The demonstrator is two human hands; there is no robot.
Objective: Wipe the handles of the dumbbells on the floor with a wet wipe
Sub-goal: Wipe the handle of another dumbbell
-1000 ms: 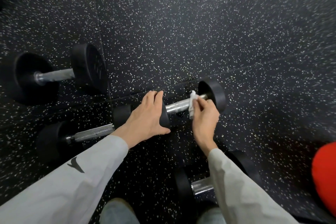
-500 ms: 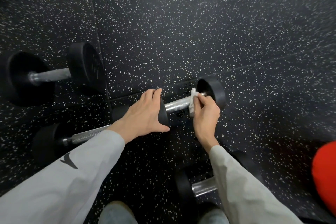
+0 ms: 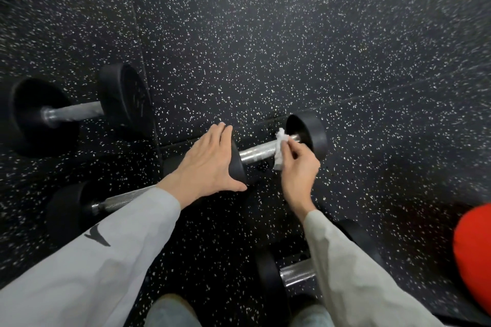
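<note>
A small black dumbbell lies on the speckled floor, its steel handle (image 3: 259,152) bare in the middle. My right hand (image 3: 299,171) pinches a crumpled white wet wipe (image 3: 280,152) against the right end of that handle, next to the right weight head (image 3: 313,137). My left hand (image 3: 206,166) lies flat, fingers together, over the left weight head (image 3: 237,164) and holds it down. Three other dumbbells lie around: a large one (image 3: 71,113) at far left, one (image 3: 117,200) partly under my left sleeve, one (image 3: 296,275) under my right forearm.
The floor (image 3: 265,48) is black rubber with white flecks and tile seams. A red rounded object (image 3: 474,255) sits at the right edge. My knees in jeans (image 3: 170,312) show at the bottom.
My right hand with the wipe has shifted slightly along the right end of the handle and turned a little. The left hand stays on the left weight head.
</note>
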